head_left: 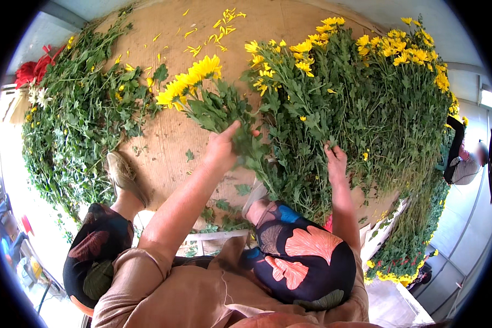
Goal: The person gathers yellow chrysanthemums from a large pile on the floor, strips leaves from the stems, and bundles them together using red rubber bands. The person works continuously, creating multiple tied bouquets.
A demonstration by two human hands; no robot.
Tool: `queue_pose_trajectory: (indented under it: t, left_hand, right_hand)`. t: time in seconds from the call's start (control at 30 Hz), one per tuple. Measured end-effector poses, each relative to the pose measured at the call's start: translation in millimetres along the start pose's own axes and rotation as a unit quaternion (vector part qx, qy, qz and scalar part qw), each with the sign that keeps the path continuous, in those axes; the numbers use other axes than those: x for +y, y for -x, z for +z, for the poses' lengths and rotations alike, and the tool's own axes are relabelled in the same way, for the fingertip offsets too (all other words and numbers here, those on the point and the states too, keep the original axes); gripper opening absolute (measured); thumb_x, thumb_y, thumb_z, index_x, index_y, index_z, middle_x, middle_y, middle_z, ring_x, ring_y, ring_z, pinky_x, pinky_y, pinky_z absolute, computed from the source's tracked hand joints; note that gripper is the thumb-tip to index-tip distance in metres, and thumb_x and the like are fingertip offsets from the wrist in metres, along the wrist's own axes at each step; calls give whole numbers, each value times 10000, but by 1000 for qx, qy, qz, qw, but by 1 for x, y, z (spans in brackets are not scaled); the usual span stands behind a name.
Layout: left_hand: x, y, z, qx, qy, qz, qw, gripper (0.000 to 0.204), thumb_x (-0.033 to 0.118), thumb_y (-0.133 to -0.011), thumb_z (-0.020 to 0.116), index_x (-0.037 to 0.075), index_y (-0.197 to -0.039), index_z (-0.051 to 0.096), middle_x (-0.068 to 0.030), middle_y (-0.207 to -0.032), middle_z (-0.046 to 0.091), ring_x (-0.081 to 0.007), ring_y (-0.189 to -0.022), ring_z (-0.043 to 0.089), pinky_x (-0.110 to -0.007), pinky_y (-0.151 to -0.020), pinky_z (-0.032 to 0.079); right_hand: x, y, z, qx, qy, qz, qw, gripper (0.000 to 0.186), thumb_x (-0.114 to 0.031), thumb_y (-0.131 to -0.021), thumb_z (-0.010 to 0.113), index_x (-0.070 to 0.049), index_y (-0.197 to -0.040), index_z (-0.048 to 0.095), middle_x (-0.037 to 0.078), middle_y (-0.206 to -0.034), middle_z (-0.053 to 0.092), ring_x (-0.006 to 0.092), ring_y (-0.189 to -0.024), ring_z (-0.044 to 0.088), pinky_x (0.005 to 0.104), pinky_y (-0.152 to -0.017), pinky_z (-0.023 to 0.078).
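Note:
My left hand (223, 143) is closed round the stems of a bunch of yellow chrysanthemums (194, 79), whose open blooms tilt up and to the left. Leafy stems of the bunch trail down to the right below my fist. Further right, my right hand (335, 158) has its fingers pinched together at the edge of a large heap of chrysanthemum stems (361, 104). Whatever stem it grips there is too mixed with the leaves to make out. Yellow blooms line the far end of that heap.
Another pile of green stems (76, 131) lies at the left, beside a red cloth or bag (35, 68). Loose yellow petals (218, 35) are scattered on the brown board (164, 145). My shoes (120, 169) rest at its near edge. Another person (464, 167) is at the far right.

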State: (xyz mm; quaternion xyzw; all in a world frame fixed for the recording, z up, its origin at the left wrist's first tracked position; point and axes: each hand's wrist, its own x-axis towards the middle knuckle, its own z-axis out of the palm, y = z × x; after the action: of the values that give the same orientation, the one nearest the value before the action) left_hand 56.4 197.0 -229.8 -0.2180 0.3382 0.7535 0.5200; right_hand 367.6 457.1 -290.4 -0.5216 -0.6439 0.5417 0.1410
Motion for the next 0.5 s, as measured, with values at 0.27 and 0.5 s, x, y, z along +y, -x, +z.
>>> queue_pose_trajectory:
  t: [0.27, 0.5]
  left_hand:
    - [-7, -22, -14, -3, -19, -54, 998, 324, 241, -1063, 574, 51, -1322, 532, -192, -1136, 727, -330, -1011, 729, -502, -847, 618]
    - [-16, -24, -8, -17, 37, -86, 995, 357, 164, -1044, 590, -3, -1355, 539, -178, -1244, 673, -359, -1063, 718, -539, -968, 590]
  right_hand:
    - [-17, 25, -36, 134, -74, -27, 988, 208, -107, -1007, 666, -14, -1190, 697, 46, -1056, 743, 139, -983, 663, 318, -919, 509]
    - [-83, 20, 45, 101, 408, -249, 873, 375, -221, -955, 700, -33, -1276, 652, 178, -1207, 690, 380, -1118, 650, 471, -959, 511]
